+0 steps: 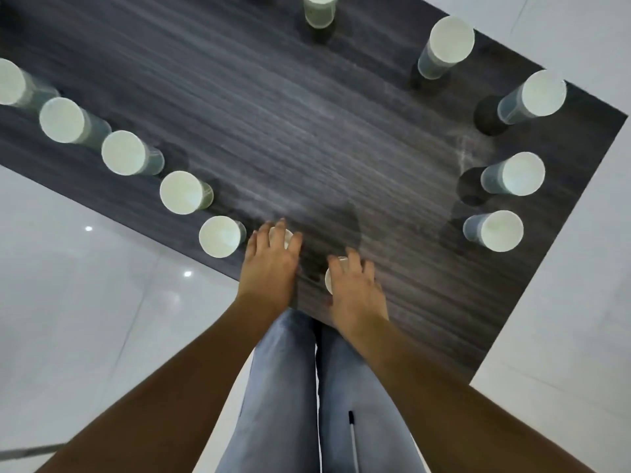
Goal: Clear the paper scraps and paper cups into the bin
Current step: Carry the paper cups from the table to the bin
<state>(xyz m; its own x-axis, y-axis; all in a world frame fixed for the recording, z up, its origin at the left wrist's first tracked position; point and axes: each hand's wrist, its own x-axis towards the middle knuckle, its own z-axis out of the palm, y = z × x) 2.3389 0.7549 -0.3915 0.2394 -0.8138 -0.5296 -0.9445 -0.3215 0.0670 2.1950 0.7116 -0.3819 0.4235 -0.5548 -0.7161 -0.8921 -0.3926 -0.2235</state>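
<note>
Nearest the camera, at the bottom centre of the frame, two legs in light blue jeans [290, 387] are seen above a pale tiled floor [85, 319]. Two bare forearms reach up from the lower corners to the near edge of a dark wood-grain surface [307, 131].

The left hand [269, 264] is laid palm down over one paper cup [285, 236], its fingers [280, 228] curled round the cup's rim; only a sliver of white shows between them. The right hand [355, 288] is likewise set over a second paper cup [330, 279], with its fingers [353, 259] bent over the top and the thumb side against the cup's wall. Both covered cups stand close to the surface's near edge, just apart from one another.

Ten further white paper cups are counted, all upright. Five are lined along the left edge: one [220, 236] just beside the left hand, then [182, 192], [124, 152], [62, 120] and [10, 81] towards the upper left. Four are ranged down the right side: [500, 231], [522, 173], [543, 93] and [450, 39]. One [320, 8] is cut by the top edge. Twelve cups are thus seen in all. The far cups are blurred.
</note>
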